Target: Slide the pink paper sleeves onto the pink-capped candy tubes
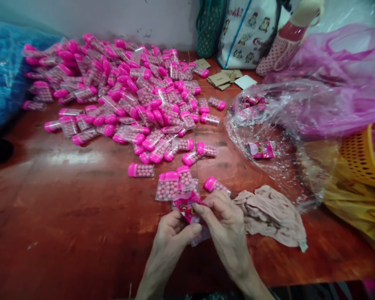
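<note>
Near the front of the red-brown table, my left hand (175,235) and my right hand (222,214) meet around a small pink printed label (187,207). Both hands have their fingers closed on it. A clear plastic piece (201,236) shows under the label between the hands; its full shape is hidden. Just beyond the fingers lie several clear packs of pink beads with pink caps (170,185). One more capped pack (216,185) rests beside my right hand. A large heap of the same packs (127,91) covers the back of the table.
To the right are a beige cloth (273,214), a clear bag (287,166) with pink labels, a purple bag (337,79) and a yellow basket (360,158). Cardboard pieces (219,79) and a white bag (248,33) stand behind. Blue plastic (6,75) fills the left corner.
</note>
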`<state>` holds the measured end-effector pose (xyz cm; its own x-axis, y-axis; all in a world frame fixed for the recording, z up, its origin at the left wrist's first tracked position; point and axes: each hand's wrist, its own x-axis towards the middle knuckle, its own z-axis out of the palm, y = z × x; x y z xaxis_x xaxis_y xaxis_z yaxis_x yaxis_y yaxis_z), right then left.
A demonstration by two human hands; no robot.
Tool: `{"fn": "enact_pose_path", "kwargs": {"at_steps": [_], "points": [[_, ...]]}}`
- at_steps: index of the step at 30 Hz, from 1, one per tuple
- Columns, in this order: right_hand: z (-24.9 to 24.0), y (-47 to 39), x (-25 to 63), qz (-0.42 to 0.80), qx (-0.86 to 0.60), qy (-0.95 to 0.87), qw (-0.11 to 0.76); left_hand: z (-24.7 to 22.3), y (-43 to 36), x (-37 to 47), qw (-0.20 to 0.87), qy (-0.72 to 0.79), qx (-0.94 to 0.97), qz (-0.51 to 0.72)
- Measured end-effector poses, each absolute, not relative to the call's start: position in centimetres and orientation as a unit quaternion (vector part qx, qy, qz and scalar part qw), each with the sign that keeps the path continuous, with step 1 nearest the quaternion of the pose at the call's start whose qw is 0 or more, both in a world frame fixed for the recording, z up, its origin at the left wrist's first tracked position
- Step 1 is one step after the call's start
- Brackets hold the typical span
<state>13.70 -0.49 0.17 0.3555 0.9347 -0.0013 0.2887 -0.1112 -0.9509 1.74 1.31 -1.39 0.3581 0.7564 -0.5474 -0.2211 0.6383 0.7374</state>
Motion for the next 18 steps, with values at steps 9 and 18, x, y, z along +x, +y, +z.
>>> {"fn": "enact_pose_path", "kwargs": {"at_steps": [9, 18], "points": [[-0.4, -0.9, 13.9, 0.307, -0.648, -0.565, 0.409, -1.1, 2.4, -0.2, 0.628, 0.488, 0.422, 0.436], [-0.4, -0.6, 13.9, 0.354, -0.597, -0.612, 0.379, -2.0, 3.1, 0.1, 0.609, 0.433, 0.428, 0.509]]}}
